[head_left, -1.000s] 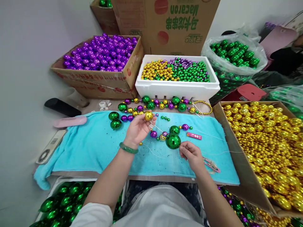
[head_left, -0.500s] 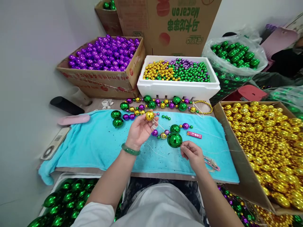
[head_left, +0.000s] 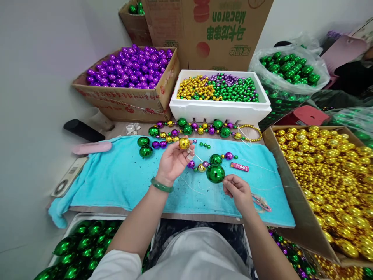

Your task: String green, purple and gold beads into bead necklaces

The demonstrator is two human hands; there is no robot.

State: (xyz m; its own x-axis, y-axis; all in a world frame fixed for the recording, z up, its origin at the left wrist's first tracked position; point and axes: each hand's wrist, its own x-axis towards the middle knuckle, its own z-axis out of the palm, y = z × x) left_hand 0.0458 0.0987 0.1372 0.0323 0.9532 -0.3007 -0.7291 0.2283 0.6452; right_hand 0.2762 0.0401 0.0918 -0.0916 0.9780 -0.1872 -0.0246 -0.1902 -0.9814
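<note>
The right hand pinches at the large green bead, above the open near stretch of towel; the left hand grips a gold bead at its fingertips. Beyond, the finished-looking strand lies between the towel's far edge and the white foam box.

The large green bead looks like smooth, mirror-glossy plastic. The blue towel is soft, matt cloth; the far foam box is matt white, the left carton matt brown cardboard.
</note>
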